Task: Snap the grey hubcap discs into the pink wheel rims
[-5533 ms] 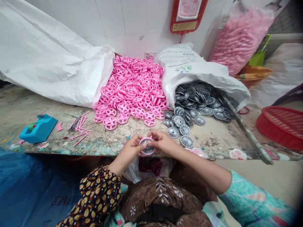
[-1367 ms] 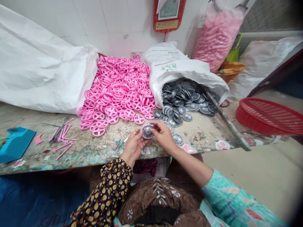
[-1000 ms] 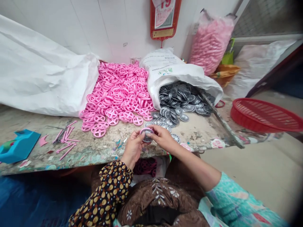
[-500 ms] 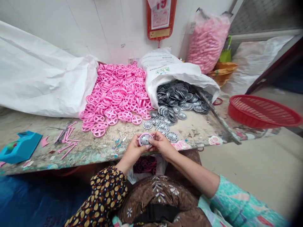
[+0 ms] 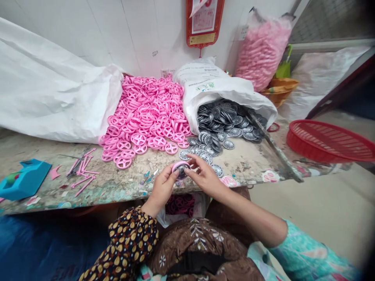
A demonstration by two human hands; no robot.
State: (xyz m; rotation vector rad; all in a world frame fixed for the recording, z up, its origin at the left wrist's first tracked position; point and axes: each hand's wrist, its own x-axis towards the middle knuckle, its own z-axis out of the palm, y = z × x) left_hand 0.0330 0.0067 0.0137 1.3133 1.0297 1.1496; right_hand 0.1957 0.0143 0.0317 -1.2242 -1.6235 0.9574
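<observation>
Above the table's front edge, my left hand [image 5: 164,186] grips a toy wheel [image 5: 182,171], a pink ring with a shiny grey disc in it, thumb on the near side. My right hand [image 5: 206,177] is at the wheel's right side. Its thumb tip is at the disc and its index finger is raised apart above the rim. The wheel partly hides the fingers behind it. Beyond my hands lie loose grey discs [image 5: 205,157], spilling from a white sack [image 5: 231,88]. To their left is a large heap of pink spoked rings [image 5: 152,117].
A long worn bar [image 5: 272,144] slants out of the sack over the table [image 5: 117,183]. A red basket [image 5: 328,146] stands at right. At left are a blue tape dispenser [image 5: 26,179], pink sticks [image 5: 84,171] and a big white sack [image 5: 58,89].
The wheel has tilted in my left hand, and its disc looks darker. My right index finger has lifted away from the wheel. The whole view has shifted slightly.
</observation>
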